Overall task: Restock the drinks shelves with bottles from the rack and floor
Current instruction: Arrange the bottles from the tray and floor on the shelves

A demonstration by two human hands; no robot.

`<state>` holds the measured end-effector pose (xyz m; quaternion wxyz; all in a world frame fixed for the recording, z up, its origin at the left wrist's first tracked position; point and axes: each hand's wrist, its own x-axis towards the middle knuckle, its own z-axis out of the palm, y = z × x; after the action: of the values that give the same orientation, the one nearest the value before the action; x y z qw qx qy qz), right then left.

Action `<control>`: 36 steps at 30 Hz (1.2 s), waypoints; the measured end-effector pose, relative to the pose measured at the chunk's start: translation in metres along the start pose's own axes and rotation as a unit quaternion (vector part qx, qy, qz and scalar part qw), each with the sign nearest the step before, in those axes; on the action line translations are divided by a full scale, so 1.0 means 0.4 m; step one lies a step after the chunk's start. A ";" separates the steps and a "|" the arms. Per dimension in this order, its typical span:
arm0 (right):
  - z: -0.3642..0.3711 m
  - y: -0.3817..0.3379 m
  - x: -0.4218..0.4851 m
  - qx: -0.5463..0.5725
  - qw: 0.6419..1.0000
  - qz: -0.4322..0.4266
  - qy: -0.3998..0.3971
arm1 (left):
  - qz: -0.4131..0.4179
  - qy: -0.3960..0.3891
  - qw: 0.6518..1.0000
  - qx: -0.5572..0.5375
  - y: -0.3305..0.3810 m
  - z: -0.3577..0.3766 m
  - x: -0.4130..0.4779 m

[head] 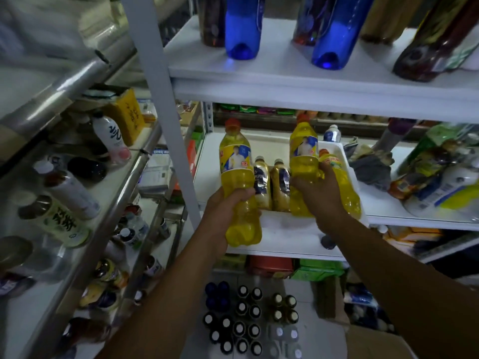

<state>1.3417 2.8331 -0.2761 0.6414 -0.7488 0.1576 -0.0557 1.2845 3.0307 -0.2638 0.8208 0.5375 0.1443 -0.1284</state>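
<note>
Floor at my feet: capped bottles standing in tight rows, stock not yet lifted; caps up so I can pick by the neck.

My left hand wraps the lower body of a yellow bottle, fingers curled shut round it, bottle upright and just over the front lip of the white shelf; held low, I judge, so the base lands first.

My right hand clasps two more yellow bottles together, fingers pressed round both; one stands upright, the other leans right.

Between my hands, two gold bottles already stand on the shelf; I judge the yellows go beside them.

Farther back, a grey cloth lies bunched on the shelf; above, blue bottles fill the upper shelf.
</note>
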 end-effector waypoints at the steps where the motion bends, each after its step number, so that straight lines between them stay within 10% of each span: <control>1: 0.000 -0.008 -0.024 0.031 0.999 0.010 -0.016 | 0.004 0.000 1.000 -0.001 0.001 0.000 -0.011; 19: -0.010 -0.046 -0.370 0.108 0.936 0.037 -0.333 | 0.154 0.183 0.971 0.013 -0.055 0.023 -0.399; 27: 0.057 -0.191 -0.505 0.151 0.867 -0.048 -0.472 | 0.290 0.344 0.892 0.052 0.013 0.023 -0.636; 36: 0.240 -0.396 -0.771 0.151 0.793 -0.119 -0.578 | 0.428 0.527 0.728 0.096 0.174 -0.102 -0.926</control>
<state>1.1039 3.0386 -0.1009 0.7064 -0.5478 -0.3434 0.2882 0.9631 3.1159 -0.0814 0.5245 0.5994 0.2956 0.5275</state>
